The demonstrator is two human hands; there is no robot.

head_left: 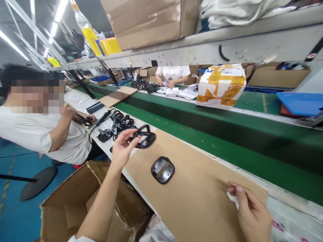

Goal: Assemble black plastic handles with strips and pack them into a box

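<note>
Two bare hands are over the table [104,147], well apart. The left hand [124,148] has its grip pinching the near side of a black frame [147,138], thumb against fingers, and holds it tilted above the end of a brown cardboard sheet [202,191]. The right hand [254,213] is near the other end of that sheet, its grip closed, fingers bent around a crumpled white scrap [234,199] that pokes out below them.

Between the hands, nearer the left one, a black plate [163,170] with rounded corners and a slot across it lies flat on the sheet. Just beyond the left hand, a heap of black parts [121,121] sits on the table. Below the left forearm stands an open cardboard box [64,195].

To the left, a person in a white shirt [69,134] holds another black part [87,121]. A green belt [181,134] runs along the far side of the table. Across it, a second person [174,72] handles white papers [172,92], and close by stands a white box [219,85] patched with yellow tape. A large carton [151,23] rests on the shelf [181,53] overhead.
</note>
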